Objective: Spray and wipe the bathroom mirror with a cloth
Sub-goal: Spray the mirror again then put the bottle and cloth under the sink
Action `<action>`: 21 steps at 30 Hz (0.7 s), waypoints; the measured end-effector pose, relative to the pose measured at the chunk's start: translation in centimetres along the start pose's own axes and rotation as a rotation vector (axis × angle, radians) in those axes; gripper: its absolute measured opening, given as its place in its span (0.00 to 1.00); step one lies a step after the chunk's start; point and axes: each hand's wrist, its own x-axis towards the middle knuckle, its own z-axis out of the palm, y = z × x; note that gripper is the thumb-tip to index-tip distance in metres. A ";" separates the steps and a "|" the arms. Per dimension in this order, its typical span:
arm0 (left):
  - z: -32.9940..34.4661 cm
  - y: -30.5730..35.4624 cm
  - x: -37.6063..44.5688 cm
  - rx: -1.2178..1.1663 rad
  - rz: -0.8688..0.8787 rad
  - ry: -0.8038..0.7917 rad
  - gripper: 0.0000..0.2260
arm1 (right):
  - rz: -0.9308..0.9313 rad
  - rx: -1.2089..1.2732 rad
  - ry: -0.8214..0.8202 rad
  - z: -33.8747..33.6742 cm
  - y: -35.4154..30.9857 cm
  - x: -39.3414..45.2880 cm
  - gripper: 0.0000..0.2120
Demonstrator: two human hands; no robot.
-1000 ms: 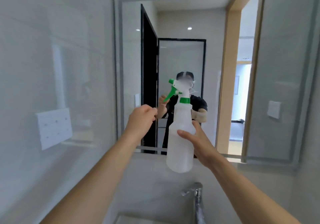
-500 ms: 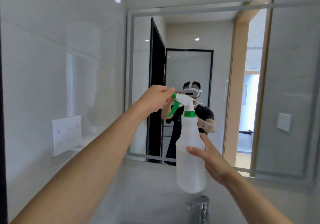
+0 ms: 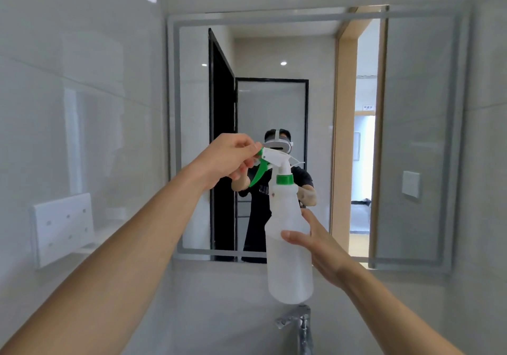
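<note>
The left hand [image 3: 227, 157] has its grip pinched on the green nozzle tip of the spray bottle [image 3: 289, 245], likely adjusting the spray, while the right hand [image 3: 315, 242] wraps the bottle's body below to steady it. Beyond both grips hangs the mirror [image 3: 411, 135]; no cloth is visible.

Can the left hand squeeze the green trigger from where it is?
Probably yes. The left hand is already at the nozzel end of the spray bottle, fingers right beside the green trigger, with nothing between them.
</note>
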 end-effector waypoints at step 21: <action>1.7 -2.0 1.7 -0.059 0.091 0.018 0.14 | 0.016 0.009 0.008 -0.5 1.0 0.5 0.42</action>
